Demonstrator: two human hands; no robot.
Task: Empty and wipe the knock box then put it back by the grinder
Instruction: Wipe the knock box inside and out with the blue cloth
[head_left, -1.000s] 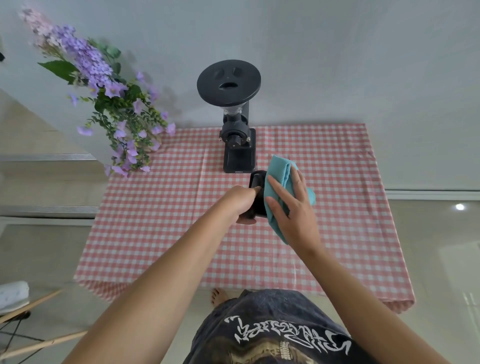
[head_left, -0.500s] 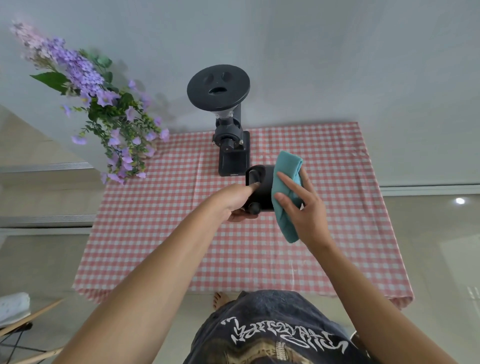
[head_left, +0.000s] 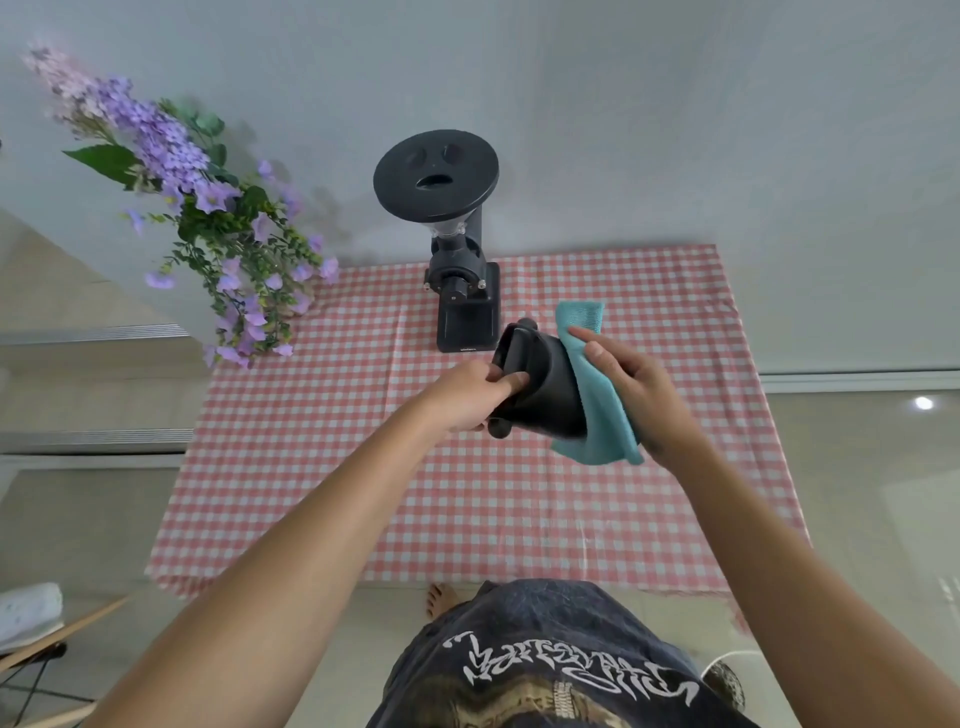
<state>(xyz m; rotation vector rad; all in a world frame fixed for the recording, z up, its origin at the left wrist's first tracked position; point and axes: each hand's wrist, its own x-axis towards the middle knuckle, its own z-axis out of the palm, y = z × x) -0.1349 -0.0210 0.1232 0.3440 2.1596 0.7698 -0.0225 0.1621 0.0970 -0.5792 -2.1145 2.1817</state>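
The black knock box (head_left: 545, 384) is held in the air above the table, tipped on its side with its open mouth facing left. My left hand (head_left: 470, 397) grips it at the rim, fingers inside the mouth. My right hand (head_left: 631, 387) presses a teal cloth (head_left: 597, 410) against the box's right side and base. The black grinder (head_left: 462, 280) stands upright just behind the box, at the back middle of the table.
A table with a pink checked tablecloth (head_left: 363, 467) lies below my hands. Purple flowers (head_left: 218, 234) lean in from the back left. A white wall rises behind the table. A wooden chair (head_left: 47, 654) stands at the lower left on the floor.
The knock box has tipped further so more of its black side shows. My right hand with the cloth has slid from the box's front toward its right side and base.
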